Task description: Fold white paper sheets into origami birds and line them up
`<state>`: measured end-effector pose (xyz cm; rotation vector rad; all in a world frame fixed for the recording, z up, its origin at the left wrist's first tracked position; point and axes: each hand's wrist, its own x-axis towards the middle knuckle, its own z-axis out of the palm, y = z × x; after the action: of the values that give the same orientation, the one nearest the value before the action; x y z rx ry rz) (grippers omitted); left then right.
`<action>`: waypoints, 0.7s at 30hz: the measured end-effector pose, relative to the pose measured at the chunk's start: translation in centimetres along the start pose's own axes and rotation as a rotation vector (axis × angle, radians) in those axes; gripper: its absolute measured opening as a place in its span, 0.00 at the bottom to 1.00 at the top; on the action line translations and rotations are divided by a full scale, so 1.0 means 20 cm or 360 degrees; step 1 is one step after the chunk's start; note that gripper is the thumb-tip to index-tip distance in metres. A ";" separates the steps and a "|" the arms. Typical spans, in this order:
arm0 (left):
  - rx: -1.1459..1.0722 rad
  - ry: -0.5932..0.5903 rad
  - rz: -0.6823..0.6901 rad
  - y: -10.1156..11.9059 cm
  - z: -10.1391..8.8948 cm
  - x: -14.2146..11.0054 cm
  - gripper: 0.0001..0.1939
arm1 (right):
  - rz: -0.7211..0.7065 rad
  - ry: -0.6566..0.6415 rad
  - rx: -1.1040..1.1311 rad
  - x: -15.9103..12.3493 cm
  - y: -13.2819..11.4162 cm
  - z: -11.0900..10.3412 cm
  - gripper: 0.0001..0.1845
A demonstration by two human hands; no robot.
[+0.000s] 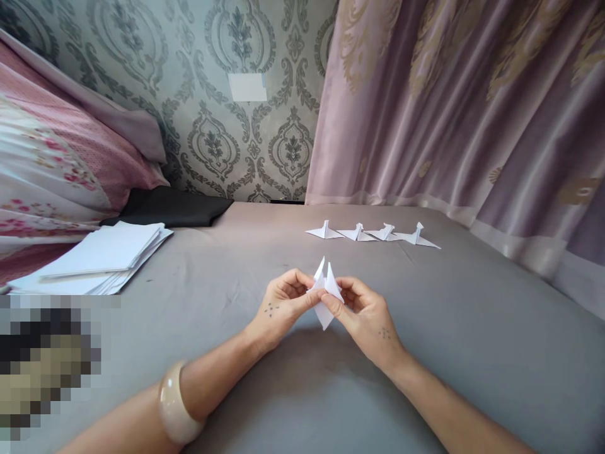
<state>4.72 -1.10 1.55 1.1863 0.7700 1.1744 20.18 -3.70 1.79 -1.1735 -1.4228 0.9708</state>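
Note:
A folded white paper figure [325, 315] is held up in front of me, just above the grey surface. Two narrow points rise from its top and one broad point hangs down. My left hand [286, 302] pinches its left side, thumb across the front and fingers behind. From the other side my right hand [371, 315] grips it the same way, the two thumb tips meeting near its middle. The fingertips behind the paper are partly hidden. Beyond the hands, several finished-looking paper birds [359, 232] stand in a row.
A stack of white paper sheets [108, 252] lies at the left, near a black folded item [174, 208]. The grey cloth-covered surface [227, 252] reaches back to a patterned wall [189, 126]. A curtain [425, 126] hangs along the right. A pixelated patch covers the lower left.

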 end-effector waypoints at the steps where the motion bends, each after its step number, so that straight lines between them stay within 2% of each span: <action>1: 0.0000 0.0000 0.0007 0.00 0.00 0.00 0.14 | 0.0001 -0.0021 0.0005 0.00 0.00 -0.01 0.14; 13: -0.0005 -0.0126 -0.0023 0.00 -0.03 0.01 0.13 | 0.0048 -0.0172 -0.0043 0.04 0.01 -0.08 0.12; 18: 0.0014 -0.0101 -0.0017 0.00 -0.04 0.02 0.14 | -0.0003 -0.0362 -0.0028 0.05 0.01 -0.11 0.13; 21: 0.0024 -0.0074 -0.0031 0.00 -0.05 0.03 0.13 | 0.0031 -0.0360 0.0084 0.06 0.02 -0.11 0.16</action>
<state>4.01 -0.31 1.43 1.2119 0.7552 1.1230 22.47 -2.55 2.07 -1.0667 -1.5549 1.1774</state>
